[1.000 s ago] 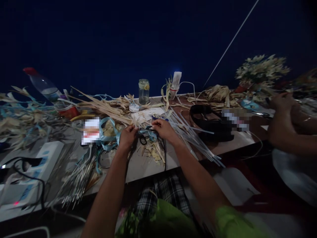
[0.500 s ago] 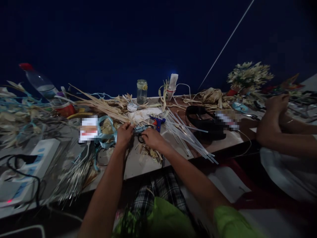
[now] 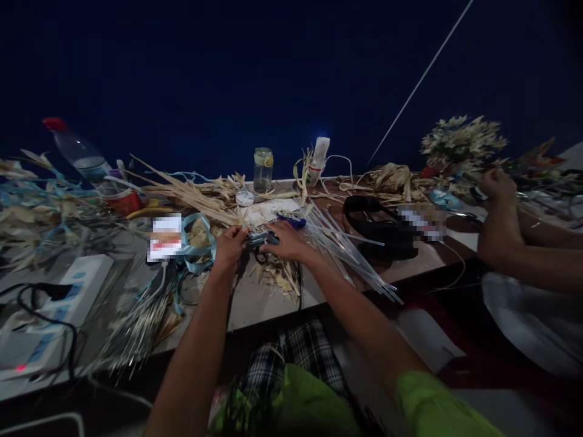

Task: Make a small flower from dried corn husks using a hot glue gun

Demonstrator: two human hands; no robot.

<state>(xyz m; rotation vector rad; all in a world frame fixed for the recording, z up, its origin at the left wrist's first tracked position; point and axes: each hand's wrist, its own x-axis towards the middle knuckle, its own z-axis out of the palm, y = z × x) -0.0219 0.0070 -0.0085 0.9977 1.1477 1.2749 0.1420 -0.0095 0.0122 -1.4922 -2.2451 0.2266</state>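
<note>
head view shows right hand [image 3: 288, 241] now spread wider beside black scissors [image 3: 260, 257], seemingly freed, the grip of left hand [image 3: 229, 247] unclear.

Tilted bottle [image 3: 82, 155], lidded jar [image 3: 263, 175], power strip [image 3: 87, 290]

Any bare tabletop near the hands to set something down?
Two bare patches of tabletop by the front edge: between left forearm and dry scraps, and between black cable and clear sticks. Crowded: around left hand and right hand; beyond them, dry strips and paper; leftward, thin wires and power strip.
</note>
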